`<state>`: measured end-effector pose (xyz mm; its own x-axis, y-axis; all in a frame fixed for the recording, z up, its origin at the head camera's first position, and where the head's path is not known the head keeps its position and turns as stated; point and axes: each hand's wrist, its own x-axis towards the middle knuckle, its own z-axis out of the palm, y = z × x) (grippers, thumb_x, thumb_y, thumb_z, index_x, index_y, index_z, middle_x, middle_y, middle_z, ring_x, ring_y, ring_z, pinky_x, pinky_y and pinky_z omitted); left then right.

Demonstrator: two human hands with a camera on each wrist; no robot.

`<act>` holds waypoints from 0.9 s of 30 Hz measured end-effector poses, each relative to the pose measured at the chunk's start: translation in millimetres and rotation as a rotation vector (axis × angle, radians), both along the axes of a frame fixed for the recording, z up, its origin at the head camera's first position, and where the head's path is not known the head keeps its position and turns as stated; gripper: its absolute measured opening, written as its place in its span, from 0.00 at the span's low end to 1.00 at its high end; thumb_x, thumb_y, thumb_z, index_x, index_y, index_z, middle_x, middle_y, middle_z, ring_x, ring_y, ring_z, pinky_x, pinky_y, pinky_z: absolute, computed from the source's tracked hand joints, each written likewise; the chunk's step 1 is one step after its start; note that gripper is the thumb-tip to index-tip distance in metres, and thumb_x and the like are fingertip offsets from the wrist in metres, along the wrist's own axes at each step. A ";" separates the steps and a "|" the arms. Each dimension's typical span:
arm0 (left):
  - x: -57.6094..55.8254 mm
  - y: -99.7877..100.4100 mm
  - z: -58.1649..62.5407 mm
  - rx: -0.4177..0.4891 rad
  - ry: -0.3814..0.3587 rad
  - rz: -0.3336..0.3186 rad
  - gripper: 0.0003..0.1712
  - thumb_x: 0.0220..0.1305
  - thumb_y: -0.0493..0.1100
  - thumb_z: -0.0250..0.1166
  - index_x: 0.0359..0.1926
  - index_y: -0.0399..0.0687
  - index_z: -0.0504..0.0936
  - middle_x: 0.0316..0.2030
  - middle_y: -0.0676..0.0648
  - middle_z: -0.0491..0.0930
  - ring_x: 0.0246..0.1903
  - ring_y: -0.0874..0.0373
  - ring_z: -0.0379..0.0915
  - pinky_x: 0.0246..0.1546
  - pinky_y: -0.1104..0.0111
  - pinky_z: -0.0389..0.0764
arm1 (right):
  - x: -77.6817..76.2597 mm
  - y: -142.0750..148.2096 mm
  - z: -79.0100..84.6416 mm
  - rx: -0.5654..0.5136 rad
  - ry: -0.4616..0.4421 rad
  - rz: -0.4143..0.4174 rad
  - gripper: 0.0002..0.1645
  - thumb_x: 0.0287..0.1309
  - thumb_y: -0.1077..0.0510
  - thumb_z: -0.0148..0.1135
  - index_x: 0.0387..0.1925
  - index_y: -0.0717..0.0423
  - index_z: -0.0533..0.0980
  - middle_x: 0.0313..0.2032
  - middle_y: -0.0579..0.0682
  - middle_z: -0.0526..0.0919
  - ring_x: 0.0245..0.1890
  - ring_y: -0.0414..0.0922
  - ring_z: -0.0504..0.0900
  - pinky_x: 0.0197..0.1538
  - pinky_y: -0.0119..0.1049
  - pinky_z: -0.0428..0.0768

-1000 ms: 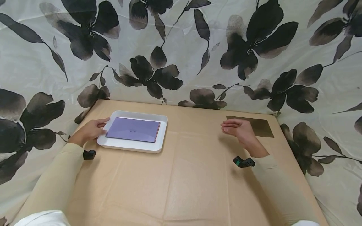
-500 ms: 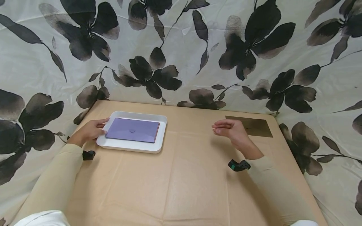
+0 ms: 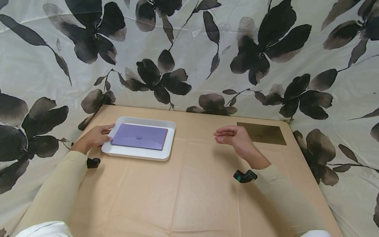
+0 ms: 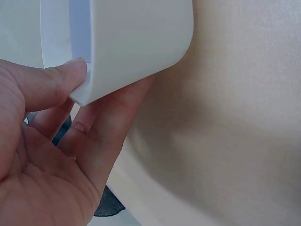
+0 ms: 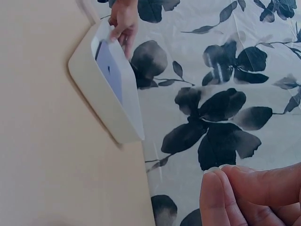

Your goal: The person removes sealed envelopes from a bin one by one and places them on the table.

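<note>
My left hand (image 3: 94, 136) grips the left end of a white tray (image 3: 134, 155). In the left wrist view the thumb lies over the rim of the tray (image 4: 136, 42) while the fingers reach underneath. Inside the tray lies a flat purple rectangle (image 3: 139, 135), like an envelope or folder, with a small curved mark at its middle and a reddish line along its right edge. My right hand (image 3: 234, 140) hovers above the table, holding nothing, its fingers loosely bent and thumb close to them. It is nearest to a flat dark gold rectangle (image 3: 266, 134) at the back right.
A tan cover (image 3: 177, 197) with faint creases spreads over the table. Behind it and at both sides hangs a white cloth (image 3: 201, 42) with dark flowers. A black band (image 3: 245, 176) sits at the right wrist.
My right hand has moved left, away from the dark gold rectangle and toward the tray, uncovering more of that rectangle. The left hand and the tray have stayed put.
</note>
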<state>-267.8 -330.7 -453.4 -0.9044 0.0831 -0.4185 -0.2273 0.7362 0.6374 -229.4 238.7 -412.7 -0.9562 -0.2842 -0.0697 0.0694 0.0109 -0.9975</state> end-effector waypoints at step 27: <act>-1.1 -1.7 -2.7 0.018 0.008 0.007 0.44 0.74 0.33 0.56 0.83 0.43 0.43 0.76 0.22 0.54 0.75 0.27 0.58 0.68 0.42 0.72 | -7.3 -55.5 -1.4 -0.038 -0.014 0.098 0.24 0.61 0.77 0.64 0.58 0.84 0.73 0.39 0.46 0.92 0.38 0.40 0.93 0.49 0.37 0.89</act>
